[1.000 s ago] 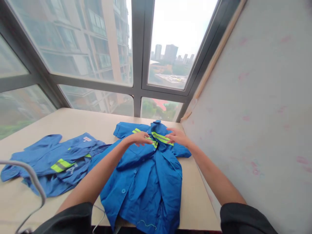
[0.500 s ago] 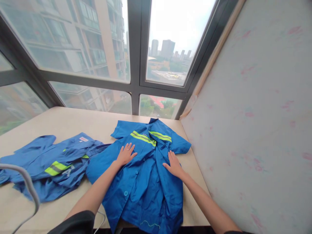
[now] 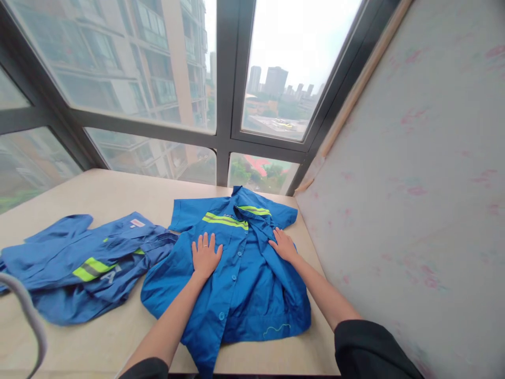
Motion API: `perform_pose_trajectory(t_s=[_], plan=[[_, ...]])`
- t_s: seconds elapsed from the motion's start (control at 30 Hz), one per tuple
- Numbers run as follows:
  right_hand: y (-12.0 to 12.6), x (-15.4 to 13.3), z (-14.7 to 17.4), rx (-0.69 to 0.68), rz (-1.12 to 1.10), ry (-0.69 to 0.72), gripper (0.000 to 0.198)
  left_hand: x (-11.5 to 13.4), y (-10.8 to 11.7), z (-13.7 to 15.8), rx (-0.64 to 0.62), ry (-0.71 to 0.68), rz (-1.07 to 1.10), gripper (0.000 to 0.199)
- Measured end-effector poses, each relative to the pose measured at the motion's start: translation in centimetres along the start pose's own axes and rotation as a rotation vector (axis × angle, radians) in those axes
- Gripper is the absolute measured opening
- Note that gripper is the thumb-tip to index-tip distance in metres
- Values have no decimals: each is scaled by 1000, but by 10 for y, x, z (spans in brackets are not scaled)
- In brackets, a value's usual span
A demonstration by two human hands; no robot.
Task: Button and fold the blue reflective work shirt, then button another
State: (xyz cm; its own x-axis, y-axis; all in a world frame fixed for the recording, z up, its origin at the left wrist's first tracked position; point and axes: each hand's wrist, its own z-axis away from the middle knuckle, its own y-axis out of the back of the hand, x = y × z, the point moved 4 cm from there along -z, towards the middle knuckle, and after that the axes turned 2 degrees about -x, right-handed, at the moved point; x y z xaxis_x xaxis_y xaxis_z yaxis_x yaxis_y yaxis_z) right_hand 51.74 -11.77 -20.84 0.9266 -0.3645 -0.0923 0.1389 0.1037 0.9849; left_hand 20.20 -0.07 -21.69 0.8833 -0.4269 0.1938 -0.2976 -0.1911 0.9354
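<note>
A blue short-sleeved work shirt [image 3: 213, 295] with yellow-green reflective bands lies face up before me, its collar toward the window. The button front is undone at the lower part and spreads apart, showing the inside of the back. My left hand [image 3: 207, 255] rests flat on the chest panel, fingers spread, a ring on one finger. On the opposite front panel my right hand [image 3: 284, 245] lies with its fingers stretched out, pressing on creased cloth. The shirt's lower left corner hangs at the table's front edge.
Left of the shirt lies a second blue work garment [image 3: 51, 263], crumpled, with a reflective band. A grey curved tube [image 3: 29, 310] rises at the lower left. The wooden tabletop [image 3: 118, 195] meets a window frame [image 3: 223, 105] behind and a patterned wall [image 3: 394, 184] at right.
The shirt has shifted and turned a little, its collar and sleeves moving left and its hem swinging right and up onto the table. Both hands stay on the cloth.
</note>
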Motion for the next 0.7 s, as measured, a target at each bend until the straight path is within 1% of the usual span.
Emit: perform_pose_trajectory(t_s=[0.07, 0.13, 0.23, 0.3, 0.4, 0.47, 0.5, 0.57, 0.63, 0.7], plan=[[11, -6, -15, -20, 6, -40, 63, 3, -1, -6, 6, 47, 6, 60], [17, -13, -22, -18, -3, -63, 64, 3, -2, -12, 0, 70, 15, 60], [22, -13, -16, -24, -31, -83, 66, -2, -4, -19, -18, 73, 31, 60], [25, -1, -1, -21, -57, -111, 65, -8, -4, -23, -34, 73, 60, 60], [30, 31, 28, -2, -113, -198, 59, -15, 1, -30, -44, 91, 175, 59], [32, 52, 50, 14, -176, -257, 54, -21, 10, -35, -47, 151, 354, 54], [31, 60, 60, 20, -218, -277, 52, -25, 16, -36, -45, 192, 453, 49], [25, 69, 80, 24, -320, -304, 49, -33, 31, -34, -16, 279, 602, 38], [15, 69, 100, 5, -423, -318, 47, -42, 51, -21, 57, 355, 635, 41], [3, 63, 118, -38, -567, -339, 46, -51, 73, 3, 161, 431, 613, 49]])
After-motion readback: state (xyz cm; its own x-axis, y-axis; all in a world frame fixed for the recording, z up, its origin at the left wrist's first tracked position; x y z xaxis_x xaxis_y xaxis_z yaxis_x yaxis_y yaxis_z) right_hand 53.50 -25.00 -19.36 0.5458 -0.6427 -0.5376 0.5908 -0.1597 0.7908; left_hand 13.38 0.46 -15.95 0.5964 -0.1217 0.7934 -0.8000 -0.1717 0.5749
